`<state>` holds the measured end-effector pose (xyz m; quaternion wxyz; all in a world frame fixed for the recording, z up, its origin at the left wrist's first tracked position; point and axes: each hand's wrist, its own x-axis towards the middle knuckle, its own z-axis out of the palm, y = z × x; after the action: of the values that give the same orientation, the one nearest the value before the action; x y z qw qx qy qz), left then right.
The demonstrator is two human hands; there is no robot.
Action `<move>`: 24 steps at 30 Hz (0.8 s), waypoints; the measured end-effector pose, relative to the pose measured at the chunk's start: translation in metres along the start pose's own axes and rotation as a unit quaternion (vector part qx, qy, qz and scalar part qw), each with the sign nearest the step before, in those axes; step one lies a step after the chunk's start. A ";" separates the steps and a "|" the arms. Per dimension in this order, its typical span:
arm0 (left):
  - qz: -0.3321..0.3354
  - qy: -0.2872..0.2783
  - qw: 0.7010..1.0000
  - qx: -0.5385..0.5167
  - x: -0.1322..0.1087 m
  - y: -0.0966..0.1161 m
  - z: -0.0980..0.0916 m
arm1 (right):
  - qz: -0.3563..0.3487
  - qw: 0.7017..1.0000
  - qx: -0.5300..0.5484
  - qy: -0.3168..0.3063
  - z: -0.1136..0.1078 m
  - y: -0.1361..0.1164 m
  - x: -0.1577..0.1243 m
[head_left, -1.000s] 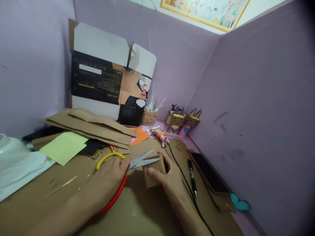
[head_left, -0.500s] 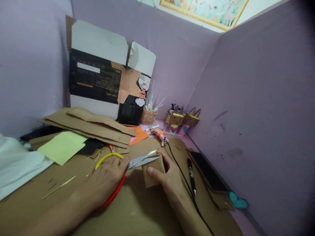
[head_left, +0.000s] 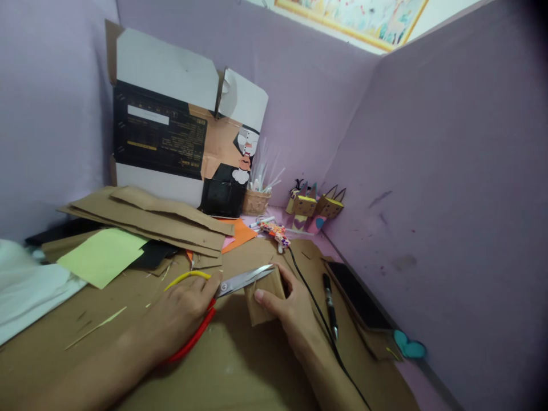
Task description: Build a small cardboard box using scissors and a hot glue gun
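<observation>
My left hand [head_left: 182, 314] is closed round the handles of a pair of scissors [head_left: 242, 279], one loop yellow and one red, lying low over the brown cardboard surface [head_left: 240, 365]. The steel blades point right and meet the top edge of a small brown cardboard piece [head_left: 261, 299]. My right hand [head_left: 291, 308] grips that piece, thumb on its front face and fingers curled behind it. Both forearms reach in from the bottom edge.
A flattened printed box [head_left: 171, 128] leans on the purple back wall. Stacked cardboard strips [head_left: 149, 217], a green sheet [head_left: 100, 257] and white cloth [head_left: 25, 291] lie left. A black cable [head_left: 317, 319], pen [head_left: 329, 299], phone [head_left: 357, 297], glue gun [head_left: 274, 231] and small paper figures [head_left: 314, 208] sit right.
The scissor blades have closed together against the cardboard piece's top edge. The view has shifted slightly; both hands stay in place.
</observation>
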<state>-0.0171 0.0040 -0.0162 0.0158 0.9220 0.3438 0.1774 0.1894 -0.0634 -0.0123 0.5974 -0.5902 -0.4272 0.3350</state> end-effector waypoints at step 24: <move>-0.055 -0.027 0.996 0.059 0.003 0.010 0.005 | 0.058 0.998 0.035 0.008 0.009 -0.002 -0.003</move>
<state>-0.0069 -0.0007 -0.0184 -0.0201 0.9052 0.4038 0.1310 0.1804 -0.0623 -0.0112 0.6009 -0.5952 -0.3753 0.3793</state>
